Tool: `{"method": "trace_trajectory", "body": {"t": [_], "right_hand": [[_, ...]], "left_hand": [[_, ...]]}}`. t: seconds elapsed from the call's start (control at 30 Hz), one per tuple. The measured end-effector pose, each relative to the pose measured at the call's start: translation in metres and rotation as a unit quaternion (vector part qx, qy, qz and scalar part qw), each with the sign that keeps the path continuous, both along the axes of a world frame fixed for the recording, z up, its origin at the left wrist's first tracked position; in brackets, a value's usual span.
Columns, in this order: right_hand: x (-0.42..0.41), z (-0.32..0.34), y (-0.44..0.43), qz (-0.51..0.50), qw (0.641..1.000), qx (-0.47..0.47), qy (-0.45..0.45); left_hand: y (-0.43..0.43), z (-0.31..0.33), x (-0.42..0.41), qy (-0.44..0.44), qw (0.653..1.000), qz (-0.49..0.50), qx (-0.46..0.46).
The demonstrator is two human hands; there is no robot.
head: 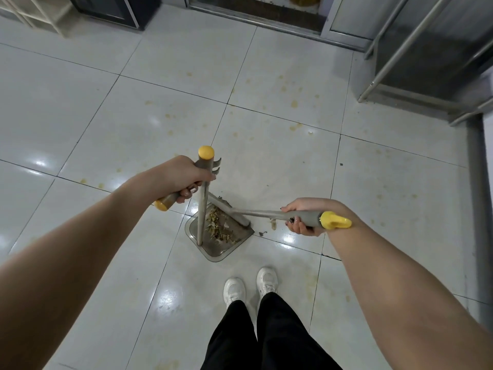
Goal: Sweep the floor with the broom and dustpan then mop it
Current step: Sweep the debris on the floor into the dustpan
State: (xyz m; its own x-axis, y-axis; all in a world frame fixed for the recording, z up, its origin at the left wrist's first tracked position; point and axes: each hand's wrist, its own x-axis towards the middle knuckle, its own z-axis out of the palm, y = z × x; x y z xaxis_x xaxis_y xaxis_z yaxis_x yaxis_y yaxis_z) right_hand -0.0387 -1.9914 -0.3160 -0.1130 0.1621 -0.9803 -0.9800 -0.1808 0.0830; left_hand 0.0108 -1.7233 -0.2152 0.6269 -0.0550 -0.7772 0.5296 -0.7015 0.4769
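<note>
A grey dustpan rests on the white tiled floor in front of my shoes, holding a pile of dry yellowish scraps. Its upright grey handle with yellow caps is gripped near the top by my left hand. My right hand is closed on the broom's grey handle with a yellow end. The broom head lies across the pan's open edge. A few scraps lie on the tile just right of the pan.
Yellowish stains dot the tiles ahead and to the right. A metal rack with grey legs stands at the right back. A doorway threshold lies straight ahead and a white shelf unit at the far left.
</note>
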Motion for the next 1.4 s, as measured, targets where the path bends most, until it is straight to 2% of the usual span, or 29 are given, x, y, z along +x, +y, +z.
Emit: {"method": "trace_trajectory", "body": {"t": [0.3, 0.53, 0.67, 0.83, 1.03, 1.4], "right_hand": [[-0.034, -0.048, 0.044, -0.076, 0.995, -0.046, -0.046], [-0.037, -0.035, 0.080, -0.083, 0.996, 0.024, -0.034], [-0.028, -0.015, 0.064, -0.038, 0.999, 0.033, -0.005], [-0.033, 0.004, 0.037, -0.017, 0.999, -0.018, -0.027], [-0.058, 0.008, 0.023, -0.090, 0.994, -0.038, -0.054], [-0.091, 0.003, -0.011, -0.115, 0.986, -0.073, -0.101]], "left_hand": [[0.022, -0.005, -0.005, -0.003, 1.000, 0.006, 0.000], [0.020, -0.006, -0.011, -0.004, 1.000, 0.002, -0.007], [0.010, -0.005, -0.014, -0.004, 1.000, -0.008, -0.024], [0.013, -0.004, -0.028, -0.003, 0.999, -0.008, -0.032], [0.025, 0.001, -0.047, 0.013, 1.000, -0.015, -0.022], [0.026, 0.015, -0.102, 0.007, 0.999, 0.019, -0.027]]}}
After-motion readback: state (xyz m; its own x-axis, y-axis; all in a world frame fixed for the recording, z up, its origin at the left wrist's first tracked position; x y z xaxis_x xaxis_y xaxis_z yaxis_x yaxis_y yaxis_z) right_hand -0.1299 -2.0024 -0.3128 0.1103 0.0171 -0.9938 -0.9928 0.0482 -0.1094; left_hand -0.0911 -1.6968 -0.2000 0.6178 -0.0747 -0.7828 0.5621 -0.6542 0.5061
